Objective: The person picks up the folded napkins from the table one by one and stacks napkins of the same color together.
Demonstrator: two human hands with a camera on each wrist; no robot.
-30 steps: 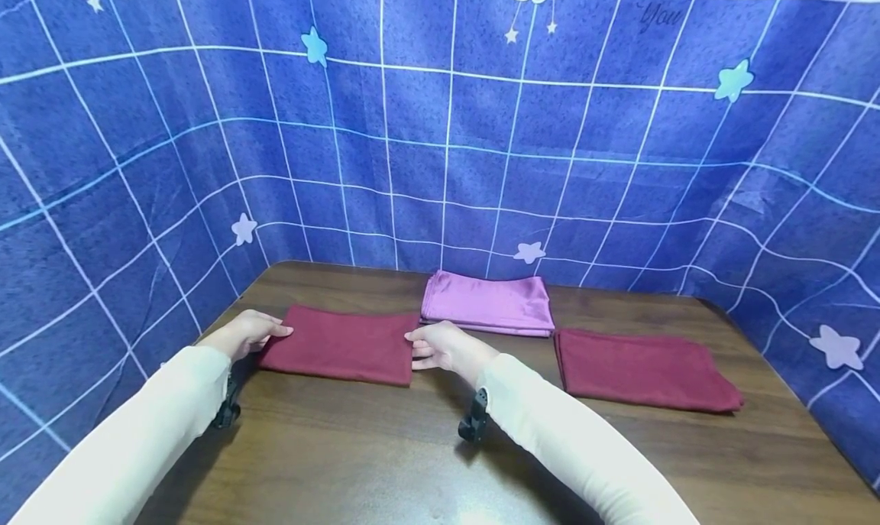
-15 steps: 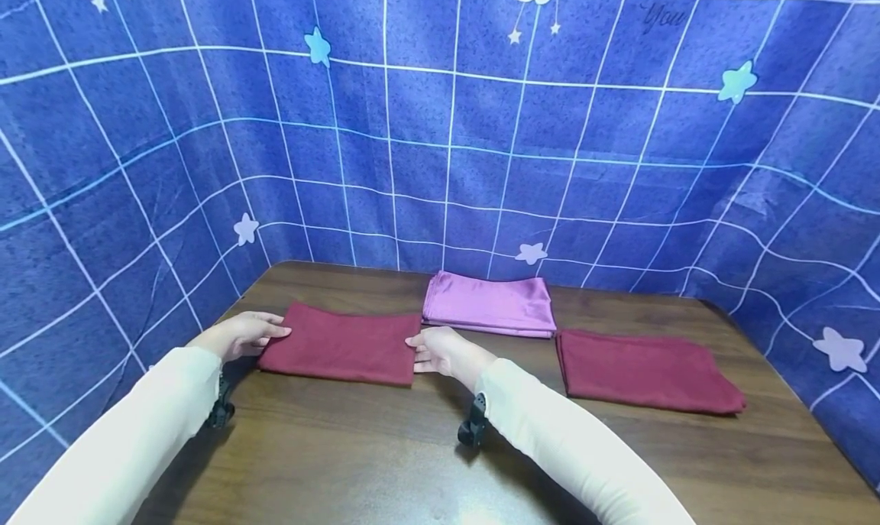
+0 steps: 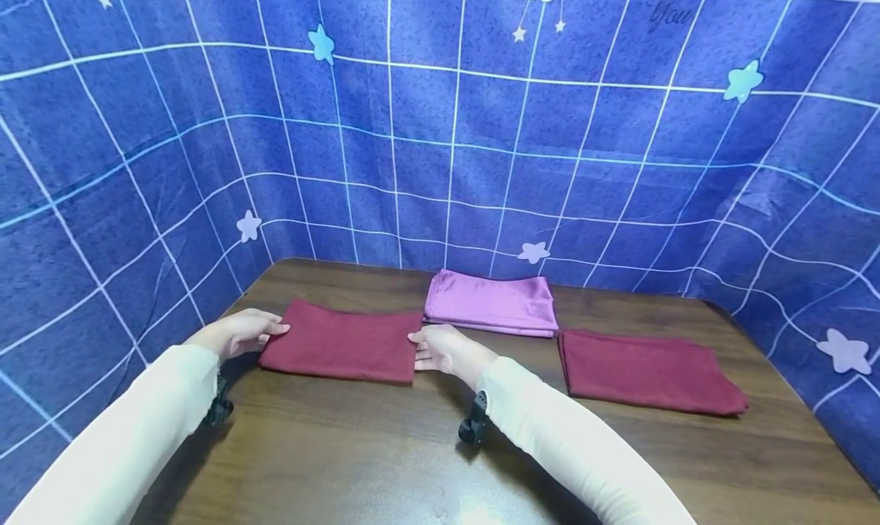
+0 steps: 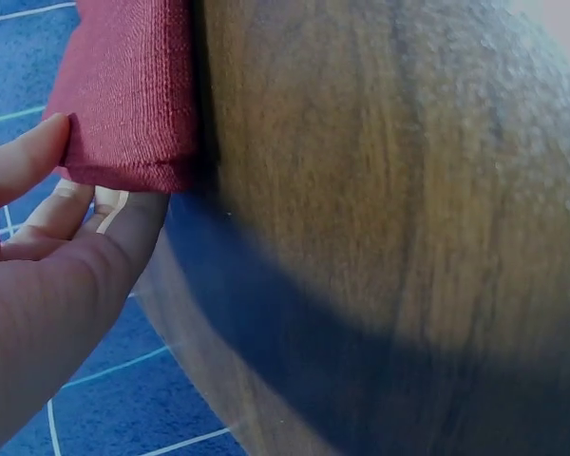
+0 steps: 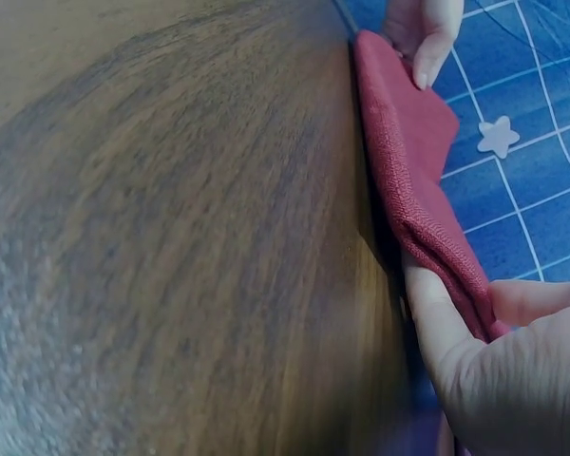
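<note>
A folded dark red cloth (image 3: pixel 347 345) lies at the left of the wooden table, with a hand at each short end. My left hand (image 3: pixel 241 332) pinches its left end, thumb on top and fingers under the edge, as the left wrist view shows on the cloth's corner (image 4: pixel 133 104). At the other end my right hand (image 3: pixel 443 349) holds the edge the same way. In the right wrist view the thumb of the right hand (image 5: pixel 522 351) lies above the layered fold and a finger reaches beneath it. The cloth (image 5: pixel 413 161) stretches between both hands.
A folded purple satin cloth (image 3: pixel 490 303) lies at the back middle, just beyond my right hand. Another folded dark red cloth (image 3: pixel 646 372) lies at the right. The wooden table (image 3: pixel 330 448) is bordered behind and at the sides by a blue gridded curtain (image 3: pixel 412 166).
Both hands keep their hold on the red cloth, which stays nearly in place. The left hand has shifted very slightly left. The head view has drifted a little.
</note>
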